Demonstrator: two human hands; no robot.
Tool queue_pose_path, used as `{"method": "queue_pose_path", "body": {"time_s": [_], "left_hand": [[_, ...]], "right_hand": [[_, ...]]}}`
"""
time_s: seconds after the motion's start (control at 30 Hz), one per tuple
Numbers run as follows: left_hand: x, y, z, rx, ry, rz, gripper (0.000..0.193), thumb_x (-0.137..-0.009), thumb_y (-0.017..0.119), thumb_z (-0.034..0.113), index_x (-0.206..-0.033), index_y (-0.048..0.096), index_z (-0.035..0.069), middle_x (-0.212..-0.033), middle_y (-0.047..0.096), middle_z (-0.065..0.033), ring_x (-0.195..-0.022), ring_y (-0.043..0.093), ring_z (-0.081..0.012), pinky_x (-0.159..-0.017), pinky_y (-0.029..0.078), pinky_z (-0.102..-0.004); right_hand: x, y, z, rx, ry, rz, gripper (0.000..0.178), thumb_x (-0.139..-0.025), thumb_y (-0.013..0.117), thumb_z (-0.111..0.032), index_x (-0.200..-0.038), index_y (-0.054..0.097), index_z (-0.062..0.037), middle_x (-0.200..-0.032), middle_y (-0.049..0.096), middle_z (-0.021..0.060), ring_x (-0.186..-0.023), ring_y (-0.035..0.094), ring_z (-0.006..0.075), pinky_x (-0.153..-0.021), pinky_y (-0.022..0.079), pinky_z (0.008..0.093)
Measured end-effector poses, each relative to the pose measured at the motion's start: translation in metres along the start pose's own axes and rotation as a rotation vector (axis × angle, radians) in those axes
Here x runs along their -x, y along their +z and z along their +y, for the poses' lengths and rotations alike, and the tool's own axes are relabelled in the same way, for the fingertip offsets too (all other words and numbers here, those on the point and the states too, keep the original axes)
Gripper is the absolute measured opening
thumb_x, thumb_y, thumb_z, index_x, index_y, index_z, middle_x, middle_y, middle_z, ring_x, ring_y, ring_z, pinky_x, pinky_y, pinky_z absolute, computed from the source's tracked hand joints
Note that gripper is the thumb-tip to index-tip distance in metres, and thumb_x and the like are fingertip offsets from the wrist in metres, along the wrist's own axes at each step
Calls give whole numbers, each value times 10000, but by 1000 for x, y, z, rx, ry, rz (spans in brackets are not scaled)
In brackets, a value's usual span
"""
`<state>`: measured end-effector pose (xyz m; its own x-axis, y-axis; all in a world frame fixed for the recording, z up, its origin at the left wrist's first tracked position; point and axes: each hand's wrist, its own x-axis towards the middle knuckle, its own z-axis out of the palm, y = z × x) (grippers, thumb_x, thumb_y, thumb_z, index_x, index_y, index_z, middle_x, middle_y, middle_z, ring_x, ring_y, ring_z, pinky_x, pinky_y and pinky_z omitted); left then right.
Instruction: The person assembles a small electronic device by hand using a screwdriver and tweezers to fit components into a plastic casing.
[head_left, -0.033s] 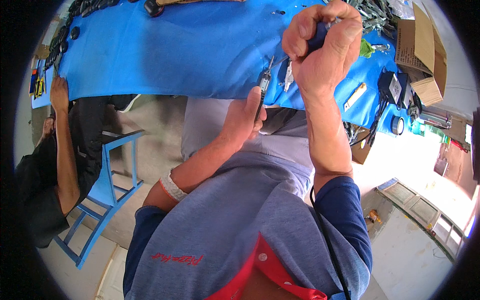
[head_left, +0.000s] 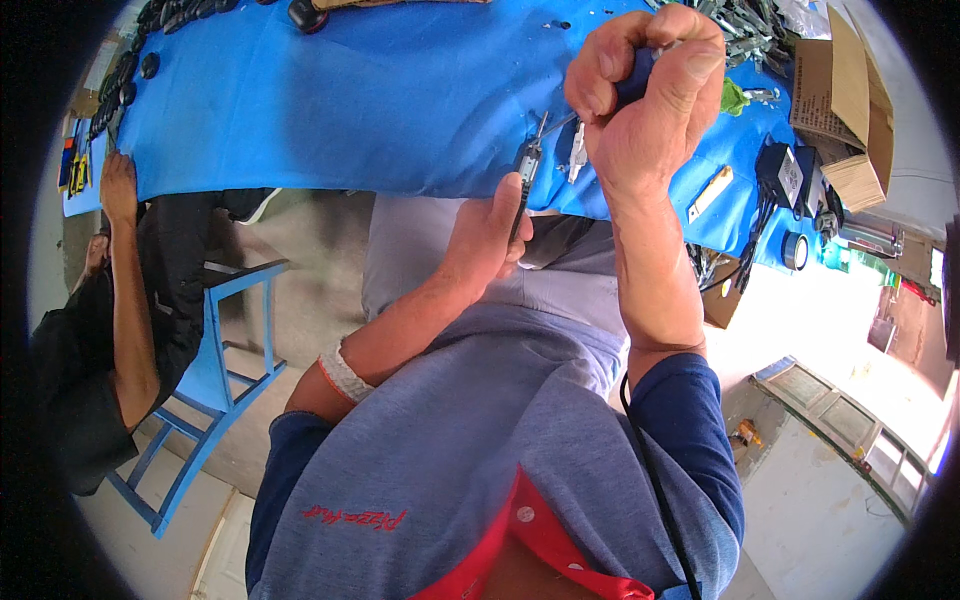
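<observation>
Dark-blue handle [head_left: 634, 84] fills raised right fingers [head_left: 602, 66]; lower left fingers [head_left: 506, 202] grip black-and-silver tool [head_left: 529, 168].

Red lettering [head_left: 355, 517] is stitched in a slanted, script-like hand onto the chest of the grey shirt [head_left: 470, 420], at seven o'clock from the centre of the view, on the wearer's left side. At two o'clock, small dark print [head_left: 822, 122] is set in rows on the brown side of an open cardboard box [head_left: 848, 65]; its characters are too small to be made out. Just past two o'clock, a pale marking [head_left: 789, 178] is borne by a black box-shaped device [head_left: 771, 163], likewise too small to be deciphered.
</observation>
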<state>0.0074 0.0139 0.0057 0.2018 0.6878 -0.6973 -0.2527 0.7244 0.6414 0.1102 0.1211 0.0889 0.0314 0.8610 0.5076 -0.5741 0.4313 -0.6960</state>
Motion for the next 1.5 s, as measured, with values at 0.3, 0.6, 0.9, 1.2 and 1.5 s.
{"method": "queue_pose_path", "body": {"time_s": [0.3,0.6,0.9,1.2,1.5], "left_hand": [[1,0,2,-35,13,9,642,-886,429,648,-656,492,52,-467,379,-2,-367,308,-94,-339,247,-249],[4,1,0,-38,2,-32,631,-897,433,627,-654,497,48,-473,388,0,-366,313,-88,-332,258,-249],[2,3,3,-44,28,9,639,-882,447,642,-635,493,55,-471,382,4,-364,320,-81,-322,255,-239],[1,1,0,-37,30,-14,634,-880,448,645,-639,490,60,-462,368,11,-359,311,-78,-322,245,-238],[1,1,2,-39,27,-15,635,-879,451,645,-643,491,57,-463,371,8,-361,303,-75,-325,241,-237]], "right_hand": [[-6,6,0,303,-75,119,312,-954,529,-309,-865,539,-10,-809,596,108,-599,527,138,-589,442,270],[-7,-1,-5,100,263,97,366,-960,501,-361,-905,552,-3,-767,566,84,-528,504,134,-457,390,239],[-4,9,-4,47,-17,58,184,-941,554,-208,-952,414,-88,-742,520,79,-517,491,135,-427,425,262],[-6,-5,-9,235,-10,-38,217,-911,605,-218,-935,536,-14,-805,638,139,-661,599,185,-653,501,297],[-3,3,-16,78,153,140,210,-952,531,-223,-1014,524,-23,-818,570,87,-637,542,155,-606,480,291]]}}
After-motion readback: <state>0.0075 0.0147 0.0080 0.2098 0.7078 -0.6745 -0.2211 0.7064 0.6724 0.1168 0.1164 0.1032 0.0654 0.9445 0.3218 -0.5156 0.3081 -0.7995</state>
